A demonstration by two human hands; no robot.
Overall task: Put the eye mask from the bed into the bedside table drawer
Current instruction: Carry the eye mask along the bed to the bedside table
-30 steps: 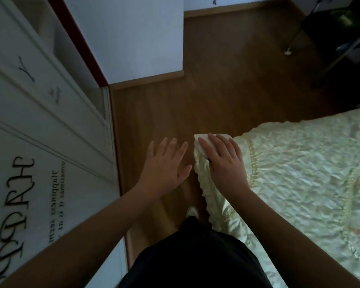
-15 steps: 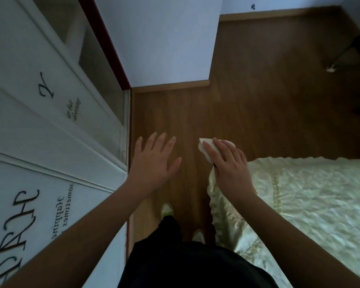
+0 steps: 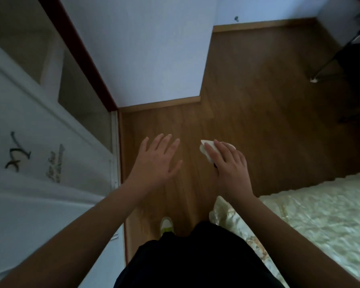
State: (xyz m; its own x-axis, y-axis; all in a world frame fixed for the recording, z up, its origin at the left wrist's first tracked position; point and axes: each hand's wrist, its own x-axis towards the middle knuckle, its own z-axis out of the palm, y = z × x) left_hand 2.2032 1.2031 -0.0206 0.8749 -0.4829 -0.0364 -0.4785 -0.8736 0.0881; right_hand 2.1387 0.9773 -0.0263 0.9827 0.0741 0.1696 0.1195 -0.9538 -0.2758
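Head view showed the right hand [image 3: 230, 169] clasping the white eye mask [image 3: 207, 150] above the floor [image 3: 258, 100], clear of the bed [image 3: 320, 215]; the left hand [image 3: 156, 163] was spread, holding nothing. Soft and light (probably floppy), it suits a pinch across its middle.

I see lettering only on the white cabinet [image 3: 40, 183] at my left. A large dark ornamental character [image 3: 17, 151] stands on its door panel, sideways from my view and too blurred for me to name. Beside it run two short lines of small script [image 3: 55, 165]; motion blur smears them and I cannot read a word. Nothing else carries text.
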